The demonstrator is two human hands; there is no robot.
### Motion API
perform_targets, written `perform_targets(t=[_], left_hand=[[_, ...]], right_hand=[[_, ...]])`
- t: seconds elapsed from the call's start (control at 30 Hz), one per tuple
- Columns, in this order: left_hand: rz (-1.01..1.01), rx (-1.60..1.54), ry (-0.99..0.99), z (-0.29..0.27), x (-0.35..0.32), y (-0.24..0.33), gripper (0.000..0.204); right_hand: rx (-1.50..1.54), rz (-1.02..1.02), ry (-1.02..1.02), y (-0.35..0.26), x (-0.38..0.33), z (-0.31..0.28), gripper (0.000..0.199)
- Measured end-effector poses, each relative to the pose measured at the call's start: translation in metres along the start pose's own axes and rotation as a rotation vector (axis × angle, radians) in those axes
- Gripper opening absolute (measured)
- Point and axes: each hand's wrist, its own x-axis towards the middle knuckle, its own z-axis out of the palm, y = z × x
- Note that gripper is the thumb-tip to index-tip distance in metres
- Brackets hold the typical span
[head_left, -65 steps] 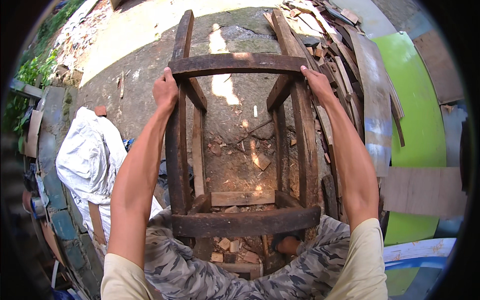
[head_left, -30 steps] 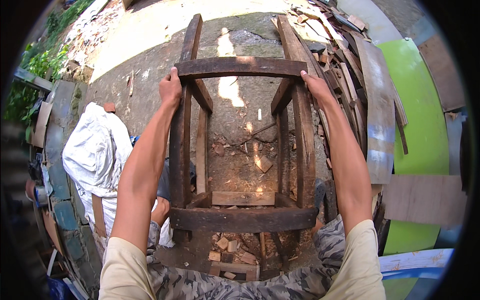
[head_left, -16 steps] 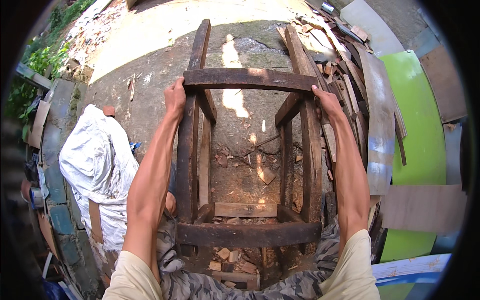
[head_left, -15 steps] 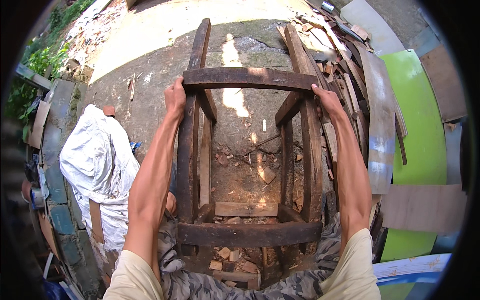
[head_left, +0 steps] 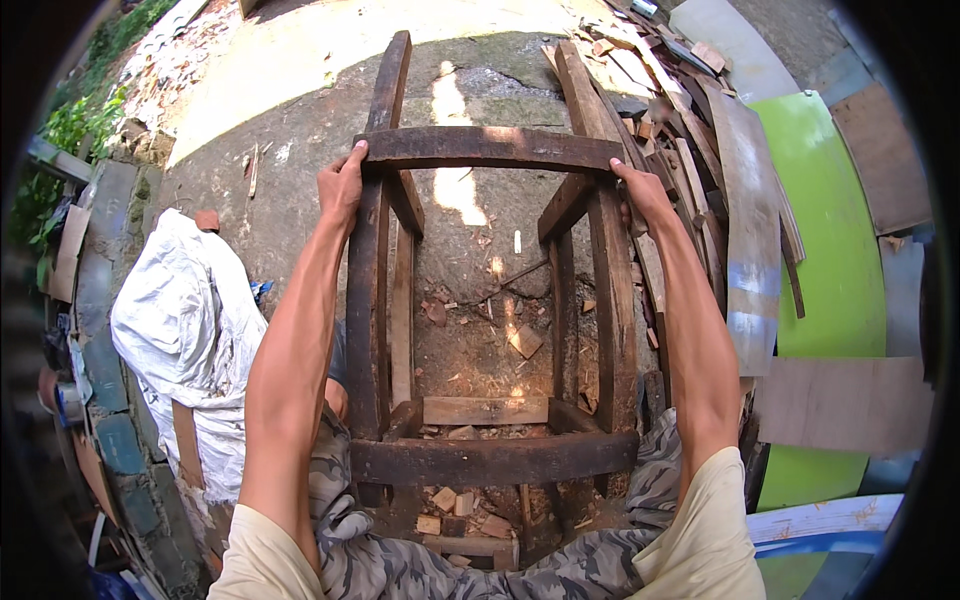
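Note:
A dark, weathered wooden frame [head_left: 368, 320] with long uprights and crosspieces stands before me, between my knees. Its far crosspiece [head_left: 490, 147] lies across the two long side beams. My left hand [head_left: 341, 185] grips the left end of that crosspiece where it meets the side beam, thumb on top. At the opposite end, my right hand [head_left: 643, 192] presses its thumb against the crosspiece, with fingers curled down behind the right beam, partly hidden. A nearer crosspiece [head_left: 495, 460] spans the frame close to my lap.
To the left lie a white sack [head_left: 185, 310] and a block wall [head_left: 112, 370]. Scrap wood [head_left: 690, 150] is heaped along the right, beside a grey board [head_left: 745, 230] and a green panel [head_left: 825, 220]. Small wood offcuts [head_left: 455, 503] litter the ground below the frame.
The frame and both hands appear slightly further left and higher in the picture, along with the whole scene. Both hands keep the same hold on the crosspiece ends.

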Motion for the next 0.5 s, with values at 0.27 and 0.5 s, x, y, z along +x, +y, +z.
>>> perform_targets(t=[0.27,0.5], left_hand=[[-0.138,0.068,-0.107,-0.013,0.013,0.012,0.064],[-0.274,0.076,-0.216,-0.016,0.015,0.026,0.063]], right_hand=[[0.052,0.048,0.029,-0.005,-0.002,0.006,0.061],[0.118,-0.031,0.099,0.006,-0.001,0.01,0.058]])
